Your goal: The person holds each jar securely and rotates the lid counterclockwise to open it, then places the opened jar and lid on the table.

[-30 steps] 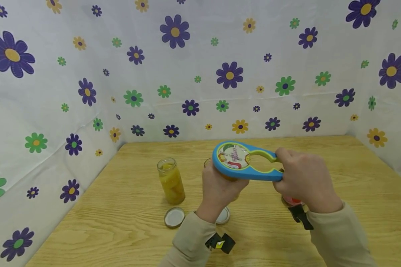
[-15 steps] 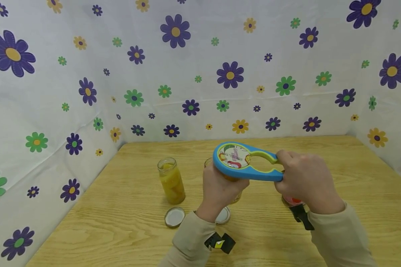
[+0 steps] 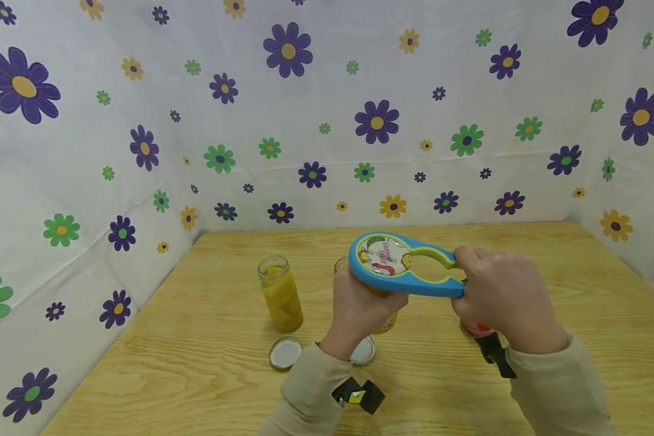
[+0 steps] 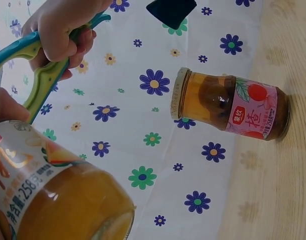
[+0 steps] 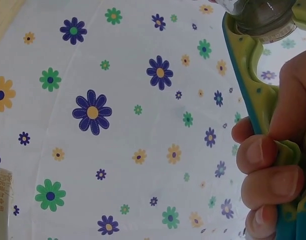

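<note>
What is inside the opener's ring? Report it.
A round printed lid shows inside the opener's ring. In the head view, the ring covers the lid's side, and the left hand hides much of the jar below.

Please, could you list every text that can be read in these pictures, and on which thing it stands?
"净含量:258克": white label of the held jar.
"258克": pink label of the closed jar.
"楂": same pink label.
Too small or blurred: print on the lid inside the blue opener; red badge; other label characters.
</note>
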### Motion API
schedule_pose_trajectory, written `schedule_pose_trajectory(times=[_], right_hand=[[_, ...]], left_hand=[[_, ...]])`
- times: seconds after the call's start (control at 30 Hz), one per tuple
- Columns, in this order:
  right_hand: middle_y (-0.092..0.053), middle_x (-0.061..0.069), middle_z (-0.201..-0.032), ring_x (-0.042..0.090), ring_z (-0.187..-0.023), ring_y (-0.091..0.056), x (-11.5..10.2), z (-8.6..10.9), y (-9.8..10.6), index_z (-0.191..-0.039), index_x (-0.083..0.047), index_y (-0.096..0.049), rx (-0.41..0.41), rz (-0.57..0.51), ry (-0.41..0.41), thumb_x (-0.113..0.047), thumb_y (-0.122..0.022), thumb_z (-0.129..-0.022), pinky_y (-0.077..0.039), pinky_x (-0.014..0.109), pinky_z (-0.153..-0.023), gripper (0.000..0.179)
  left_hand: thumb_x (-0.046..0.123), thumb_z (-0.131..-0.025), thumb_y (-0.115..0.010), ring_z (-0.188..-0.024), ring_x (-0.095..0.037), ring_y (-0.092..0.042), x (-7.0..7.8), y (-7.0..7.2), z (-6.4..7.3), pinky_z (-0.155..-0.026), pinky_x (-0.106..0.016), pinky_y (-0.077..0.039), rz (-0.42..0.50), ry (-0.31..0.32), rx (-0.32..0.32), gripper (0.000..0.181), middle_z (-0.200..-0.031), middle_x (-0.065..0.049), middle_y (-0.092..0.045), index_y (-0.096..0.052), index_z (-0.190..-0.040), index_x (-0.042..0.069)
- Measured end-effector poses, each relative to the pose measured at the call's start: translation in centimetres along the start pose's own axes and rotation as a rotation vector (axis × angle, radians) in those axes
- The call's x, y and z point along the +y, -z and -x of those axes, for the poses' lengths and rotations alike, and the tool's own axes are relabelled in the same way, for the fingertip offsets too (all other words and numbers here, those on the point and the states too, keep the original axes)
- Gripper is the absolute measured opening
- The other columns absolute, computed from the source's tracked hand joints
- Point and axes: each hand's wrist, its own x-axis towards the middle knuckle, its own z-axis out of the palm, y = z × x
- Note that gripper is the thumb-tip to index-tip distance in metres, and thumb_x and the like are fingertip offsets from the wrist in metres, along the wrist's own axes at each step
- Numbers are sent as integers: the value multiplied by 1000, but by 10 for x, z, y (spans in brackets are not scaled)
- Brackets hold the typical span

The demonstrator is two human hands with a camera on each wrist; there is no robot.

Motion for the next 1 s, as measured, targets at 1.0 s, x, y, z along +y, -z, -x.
schedule_pose_trajectory(times=[1.0], right_hand=[[-23, -10, -48, 4, -38, -17, 14, 4, 4, -62, -11, -43, 3, -51, 39, -9, -49, -48, -15, 20, -36, 15]], left_hand=[[-6, -64, -69, -92, -14, -54, 5, 11, -2, -80, -32, -46, 326, 127, -322, 58, -107, -17, -55, -47, -117, -2]])
